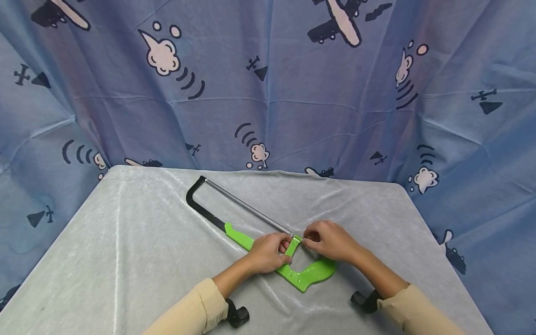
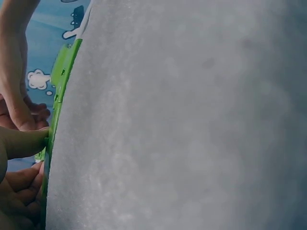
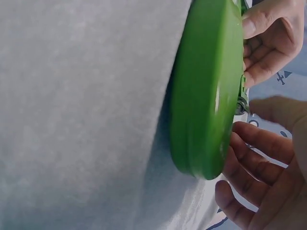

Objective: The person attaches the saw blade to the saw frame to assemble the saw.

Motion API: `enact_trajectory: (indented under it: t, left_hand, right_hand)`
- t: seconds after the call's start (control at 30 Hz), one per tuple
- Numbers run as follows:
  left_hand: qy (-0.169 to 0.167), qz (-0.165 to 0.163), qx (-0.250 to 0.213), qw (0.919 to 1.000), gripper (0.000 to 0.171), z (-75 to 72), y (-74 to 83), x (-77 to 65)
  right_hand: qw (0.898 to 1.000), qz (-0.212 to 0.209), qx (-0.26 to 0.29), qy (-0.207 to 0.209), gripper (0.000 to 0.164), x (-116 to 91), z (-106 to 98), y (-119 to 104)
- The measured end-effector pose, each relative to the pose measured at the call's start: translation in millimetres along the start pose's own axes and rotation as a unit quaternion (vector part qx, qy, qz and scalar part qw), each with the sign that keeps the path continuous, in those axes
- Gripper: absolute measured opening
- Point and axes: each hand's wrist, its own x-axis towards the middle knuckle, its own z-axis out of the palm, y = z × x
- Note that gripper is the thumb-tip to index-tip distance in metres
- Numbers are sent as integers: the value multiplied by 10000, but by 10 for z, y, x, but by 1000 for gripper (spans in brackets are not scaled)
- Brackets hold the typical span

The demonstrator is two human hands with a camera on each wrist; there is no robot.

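Note:
A hacksaw (image 1: 239, 237) lies slantwise on the cloth, its black frame (image 1: 204, 213) toward the far left and its green handle (image 1: 317, 271) at the near right. Its silver blade section (image 1: 247, 204) runs along the far side. My left hand (image 1: 265, 253) grips the green post at the blade's near end, thumb on top and fingers beyond it. With thumb and forefinger, my right hand (image 1: 332, 242) pinches at a small metal nut (image 3: 241, 106) beside that post. The other right fingers (image 3: 254, 158) spread loosely by the handle.
Pale grey cloth (image 1: 138, 251) covers the table. A blue printed curtain (image 1: 293, 125) hangs behind and around it. Black wrist-worn devices (image 1: 237, 315) sit below both forearms, close to the table.

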Motion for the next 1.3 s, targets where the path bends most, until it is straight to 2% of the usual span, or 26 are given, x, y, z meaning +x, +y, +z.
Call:
enact_trajectory:
  t: [0.67,0.8,1.0,1.1,1.3]
  left_hand:
    - [28,66,1,10000,35,-3,8,-8]
    - [28,70,-13,10000,34,-5,9,-12]
    - [14,29,-40,10000,35,5,2,-3]
    - [0,-19,-17,10000,35,12,-2,4]
    - [-19,-61,-60,10000,36,0,12,2]
  right_hand:
    - [9999,27,145,26,10,10,62,58]
    - [9995,43,-164,248,4,-13,72,17]
    - [9920,-70,-1102,607,31,-49,95,-48]
    - [9847,-219,-1531,796,36,-58,135,-47]
    - [9821,-247,-1641,896,33,-60,174,-49]
